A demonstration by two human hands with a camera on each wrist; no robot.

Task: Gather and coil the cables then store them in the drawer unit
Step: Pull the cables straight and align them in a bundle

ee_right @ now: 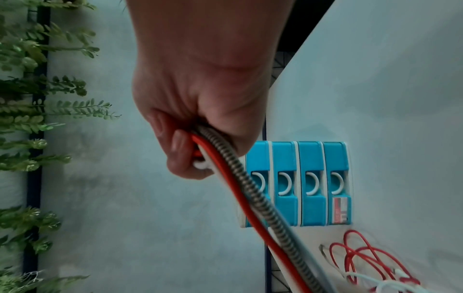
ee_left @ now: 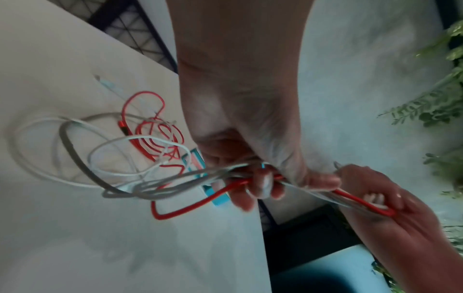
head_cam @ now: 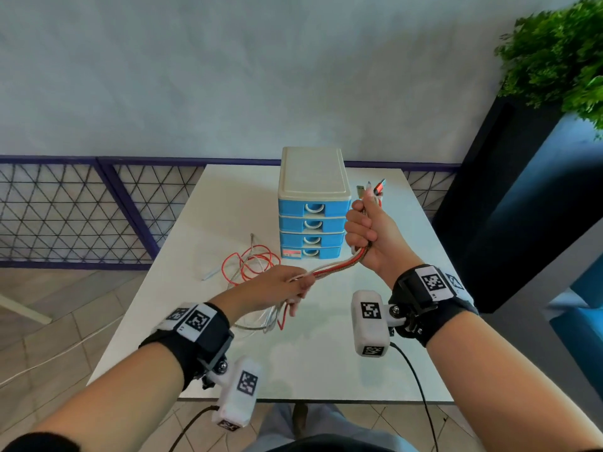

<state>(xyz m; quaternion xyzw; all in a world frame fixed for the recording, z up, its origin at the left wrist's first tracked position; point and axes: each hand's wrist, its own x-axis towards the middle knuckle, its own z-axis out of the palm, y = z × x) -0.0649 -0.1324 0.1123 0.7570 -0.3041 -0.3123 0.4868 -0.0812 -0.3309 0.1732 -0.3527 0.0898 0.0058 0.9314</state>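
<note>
Several cables run as one bundle between my hands above the bench. From the head view, my right hand is fisted round the bundle near its plug ends, which stick up past my thumb beside the drawers. My left hand pinches the same bundle lower down, and the slack drops from it to the bench. More red and pale loops lie loose on the bench, just left of the drawers. All four drawers look shut.

At the left wrist, my left hand has fingers curled round red, white and grey strands. Behind it the slack sprawls in untidy loops over the bench. My right hand shows at the far end, closed on the red strand.

At the right wrist, my right hand grips a red cable, a braided metal one and something white; the view is blurred. The drawers sit behind, closed, with red loops on the bench nearby.

I judge the gathering about done: the ends are lined up in one fist. No coil is wound yet, and no drawer is open, so coiling and storing are both left.
</note>
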